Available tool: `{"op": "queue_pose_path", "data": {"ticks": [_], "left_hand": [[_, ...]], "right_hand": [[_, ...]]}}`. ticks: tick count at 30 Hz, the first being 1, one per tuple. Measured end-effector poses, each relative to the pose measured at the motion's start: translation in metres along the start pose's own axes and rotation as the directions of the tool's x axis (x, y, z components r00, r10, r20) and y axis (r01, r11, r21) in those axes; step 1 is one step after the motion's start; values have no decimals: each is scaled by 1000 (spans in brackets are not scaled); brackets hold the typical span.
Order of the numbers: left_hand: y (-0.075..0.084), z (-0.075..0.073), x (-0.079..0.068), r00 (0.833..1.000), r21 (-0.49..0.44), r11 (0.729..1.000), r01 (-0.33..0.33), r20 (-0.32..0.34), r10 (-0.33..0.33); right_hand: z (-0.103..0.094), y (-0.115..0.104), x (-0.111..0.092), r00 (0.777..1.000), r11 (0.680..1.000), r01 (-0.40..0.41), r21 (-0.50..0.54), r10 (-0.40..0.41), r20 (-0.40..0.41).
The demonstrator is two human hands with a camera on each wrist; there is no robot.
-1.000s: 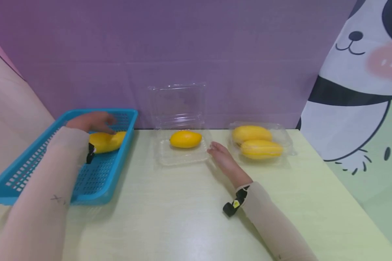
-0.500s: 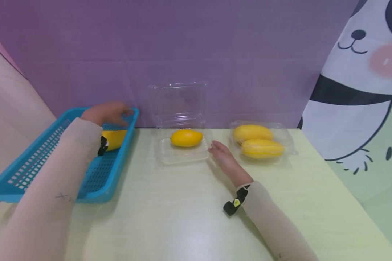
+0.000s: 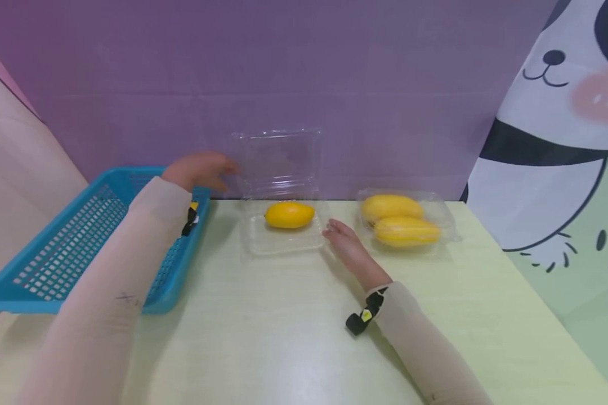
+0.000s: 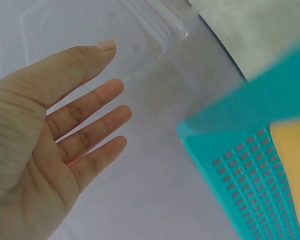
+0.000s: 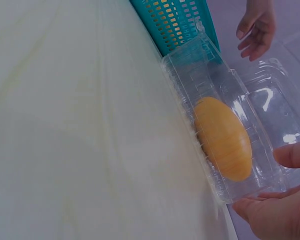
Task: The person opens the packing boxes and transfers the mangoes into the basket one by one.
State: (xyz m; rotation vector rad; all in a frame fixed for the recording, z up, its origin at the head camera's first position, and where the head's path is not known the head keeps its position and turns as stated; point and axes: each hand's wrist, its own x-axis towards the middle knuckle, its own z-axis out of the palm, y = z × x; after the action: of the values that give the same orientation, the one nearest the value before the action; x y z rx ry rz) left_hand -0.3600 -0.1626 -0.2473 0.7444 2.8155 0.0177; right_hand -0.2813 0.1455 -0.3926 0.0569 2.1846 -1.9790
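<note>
My left hand (image 3: pixel 202 170) is above the back right edge of the blue basket (image 3: pixel 76 270), its fingers extended with nothing in them. In the left wrist view the palm and spread fingers show beside a yellow fruit (image 4: pixel 293 170) in that basket. A clear plastic clamshell box (image 3: pixel 255 244) stands in the middle with its lid (image 3: pixel 278 160) raised. One yellow mango-like fruit (image 3: pixel 289 215) lies inside it. My right hand (image 3: pixel 352 250) holds the box's right end, thumb at the rim and fingers against the outer wall.
To the right, another clear clamshell box (image 3: pixel 448 222) contains two yellow fruits (image 3: pixel 406 232). A purple backdrop (image 3: pixel 304 73) hangs behind the pale table (image 3: pixel 263 332). A panda-printed cloth (image 3: pixel 547 197) stands on the right.
My left hand has risen from the fruit in the basket and moved right, past the basket's back edge towards the raised lid. The right hand has stayed at the box.
</note>
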Motion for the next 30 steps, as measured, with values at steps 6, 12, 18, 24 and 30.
{"op": "queue_pose_path", "data": {"ticks": [6, 12, 18, 24, 30], "left_hand": [[14, 1, 11, 999, 20, 999, -33, 4, 33], [27, 4, 23, 998, 21, 998, -60, -17, 61], [42, 9, 33, 998, -19, 998, -59, -7, 59], [55, 20, 48, 997, -64, 995, -71, -28, 69], [71, 29, 56, 999, -136, 990, -36, -23, 33]], "right_hand": [[1, 2, 1, 1000, 1000, 4, 6, -4, 1], [2, 2, 1, 1000, 1000, 17, 14, -17, -11], [5, 2, 4, 1000, 1000, 13, 22, -13, -7], [6, 0, 6, 1000, 999, 21, 28, -21, -4], [5, 0, 6, 999, 1000, 30, 4, -30, -20]]}}
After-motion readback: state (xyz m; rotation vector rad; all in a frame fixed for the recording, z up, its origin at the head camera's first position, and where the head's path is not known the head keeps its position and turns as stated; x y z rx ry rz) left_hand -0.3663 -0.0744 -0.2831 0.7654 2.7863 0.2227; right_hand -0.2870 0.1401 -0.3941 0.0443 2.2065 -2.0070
